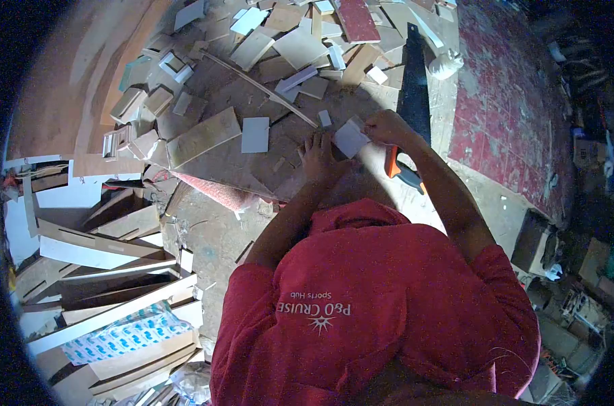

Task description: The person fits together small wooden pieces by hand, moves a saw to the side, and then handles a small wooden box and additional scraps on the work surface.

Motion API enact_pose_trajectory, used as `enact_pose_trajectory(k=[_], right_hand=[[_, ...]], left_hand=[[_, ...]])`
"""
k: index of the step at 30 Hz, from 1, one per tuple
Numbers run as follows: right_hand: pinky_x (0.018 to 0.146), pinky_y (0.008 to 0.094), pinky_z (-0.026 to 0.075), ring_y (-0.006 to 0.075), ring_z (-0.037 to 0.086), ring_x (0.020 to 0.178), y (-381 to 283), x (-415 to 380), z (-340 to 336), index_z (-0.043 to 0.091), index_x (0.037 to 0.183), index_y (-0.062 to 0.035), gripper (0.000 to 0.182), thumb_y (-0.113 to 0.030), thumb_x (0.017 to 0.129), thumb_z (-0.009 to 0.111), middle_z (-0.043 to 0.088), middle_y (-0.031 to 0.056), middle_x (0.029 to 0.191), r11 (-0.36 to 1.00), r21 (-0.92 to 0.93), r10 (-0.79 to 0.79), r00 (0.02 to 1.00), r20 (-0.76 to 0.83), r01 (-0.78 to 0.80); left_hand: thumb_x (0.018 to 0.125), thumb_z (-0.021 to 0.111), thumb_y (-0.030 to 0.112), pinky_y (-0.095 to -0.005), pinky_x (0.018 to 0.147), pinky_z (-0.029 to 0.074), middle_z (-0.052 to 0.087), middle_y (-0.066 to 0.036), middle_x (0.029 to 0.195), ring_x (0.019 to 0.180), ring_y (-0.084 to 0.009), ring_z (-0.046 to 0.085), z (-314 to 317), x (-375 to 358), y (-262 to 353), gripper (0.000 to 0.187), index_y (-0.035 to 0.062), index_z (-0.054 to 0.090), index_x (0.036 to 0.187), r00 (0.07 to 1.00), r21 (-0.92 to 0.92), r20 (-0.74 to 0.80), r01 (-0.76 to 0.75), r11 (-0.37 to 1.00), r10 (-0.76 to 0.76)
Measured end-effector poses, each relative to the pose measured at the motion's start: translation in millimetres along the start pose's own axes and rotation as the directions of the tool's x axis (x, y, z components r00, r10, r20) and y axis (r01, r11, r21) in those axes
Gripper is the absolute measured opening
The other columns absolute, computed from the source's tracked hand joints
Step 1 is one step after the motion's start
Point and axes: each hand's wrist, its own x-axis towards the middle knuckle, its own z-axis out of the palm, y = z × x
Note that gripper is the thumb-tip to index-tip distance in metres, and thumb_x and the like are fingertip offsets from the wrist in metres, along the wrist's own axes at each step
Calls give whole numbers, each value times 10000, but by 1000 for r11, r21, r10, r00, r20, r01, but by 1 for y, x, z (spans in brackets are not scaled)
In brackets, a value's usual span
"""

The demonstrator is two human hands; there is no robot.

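A small white-faced board piece (351, 138) lies at the bench edge before me, between my two hands. My left hand (318, 160) rests on the dark surface with its fingers apart, its thumb side by the piece's left edge. My right hand (390, 128) is closed, fingers curled at the upper right corner of the piece; whatever they pinch is too small to make out. Beside my right forearm lies a handsaw (414, 91), its orange and black handle towards me. A smaller white offcut (324, 118) and a white rectangle (255, 134) lie close by.
Many wood offcuts (300, 47) are heaped at the far side. A thin strip (259, 88) and a plank (204, 137) lie left. At the right are a white plastic bundle (446, 64) and a worn red panel (503, 115). Long boards (117, 291) are stacked lower left.
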Motion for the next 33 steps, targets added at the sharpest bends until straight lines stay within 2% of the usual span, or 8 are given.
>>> enact_pose_trajectory(k=[13, 16, 21, 25, 26, 27, 29, 33], right_hand=[[607, 417, 473, 326, 621, 665, -7, -6, -8, 653, 827, -39, 318, -346, 758, 605, 615, 195, 725, 998, 56, 27, 999, 30, -28], [609, 416, 466, 323, 616, 665, -11, -12, 0, 662, 855, -60, 328, -370, 762, 609, 618, 184, 725, 985, 107, -114, 972, -205, 138], [635, 428, 459, 323, 605, 678, -10, -18, 21, 669, 835, -79, 338, -406, 784, 601, 615, 162, 707, 973, 177, 186, 961, -207, -150], [705, 428, 473, 332, 609, 798, -30, -22, 15, 641, 1000, -84, 490, -467, 697, 670, 630, 170, 878, 987, 53, 155, 980, -123, -150], [844, 437, 440, 339, 563, 982, -25, -22, 36, 544, 1170, -93, 689, -479, 627, 721, 583, 175, 1073, 998, 22, 57, 953, -298, -53], [949, 452, 372, 352, 481, 1116, -60, -32, 12, 440, 1264, -80, 842, -439, 575, 765, 513, 194, 1183, 991, -35, 117, 963, -242, -129], [952, 464, 360, 363, 470, 1124, -54, -19, 50, 412, 1264, -29, 903, -391, 531, 797, 512, 220, 1160, 973, -104, 137, 875, -464, -207], [930, 468, 380, 368, 480, 1110, -56, -17, 44, 371, 1277, -15, 940, -373, 522, 801, 502, 224, 1172, 974, 32, 219, 897, -384, -224]], left_hand=[[501, 806, 443, -582, 981, 238, 461, -98, 1252, 1210, -356, 353, 0, 2, 3, 878, 143, 438, 1240, 1000, -15, -4, 16, 1000, -16], [513, 797, 467, -582, 985, 235, 449, -102, 1274, 1219, -356, 346, 0, 3, 5, 877, 134, 438, 1241, 999, -24, -22, 34, 999, -35], [529, 744, 568, -587, 995, 219, 425, -125, 1304, 1232, -353, 336, 12, 3, -8, 906, 108, 430, 1244, 1000, -15, 10, 6, 1000, -6], [544, 742, 547, -569, 998, 227, 428, -130, 1299, 1234, -343, 339, 16, 2, -11, 870, 104, 438, 1229, 1000, 3, -1, 11, 1000, -11], [551, 745, 525, -559, 995, 236, 436, -133, 1284, 1223, -342, 350, 9, 3, -5, 845, 99, 443, 1216, 1000, -7, -9, 24, 1000, -24], [558, 748, 503, -549, 993, 245, 445, -136, 1268, 1213, -341, 361, 4, 2, 0, 820, 94, 449, 1203, 999, -18, -11, 39, 999, -39], [564, 747, 491, -547, 989, 249, 455, -144, 1245, 1194, -345, 376, 15, 3, -8, 805, 89, 450, 1195, 999, 27, -38, 5, 1000, -4], [598, 737, 469, -521, 987, 267, 467, -162, 1213, 1162, -350, 404, 7, 5, 0, 758, 84, 449, 1184, 999, 16, -47, -15, 1000, 16]])
